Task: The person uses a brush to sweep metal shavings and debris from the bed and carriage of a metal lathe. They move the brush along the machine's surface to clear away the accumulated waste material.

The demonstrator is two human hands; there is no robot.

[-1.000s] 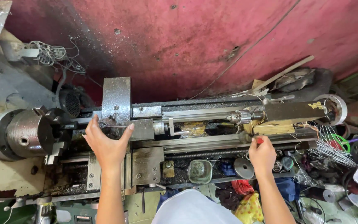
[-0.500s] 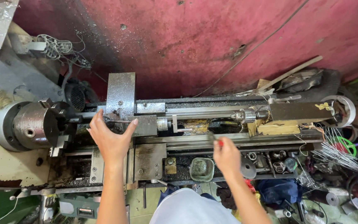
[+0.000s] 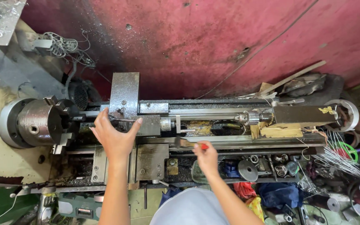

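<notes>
- The person stands at a small metal lathe (image 3: 230,139) and looks down at 2 bare arms.
- Close to the person, a dark tray (image 3: 213,177) along the front of the machine holds a green cup (image 3: 196,166), a round metal disc (image 3: 247,170) and small rings.
- The right hand (image 3: 207,157) is closed around a small brush with a red handle (image 3: 192,144). The bristle end points left and lies over the long shiny rails in the middle of the machine.
- The left hand (image 3: 114,139) is spread open. Its fingers and thumb rest on the grey metal block (image 3: 146,124) that sits on the rails. It is pressing on it, not gripping anything.
- Left of that hand is the big round chuck (image 3: 40,122) with its stepped jaws.
- On the right end, a drill chuck (image 3: 250,118) sticks out of a long grey box (image 3: 303,115), with a wood block (image 3: 280,130) just below it.
- A bundle of thin wires (image 3: 334,156) lies at the far right.
- Behind it all is a rough red wall (image 3: 213,41).
</notes>
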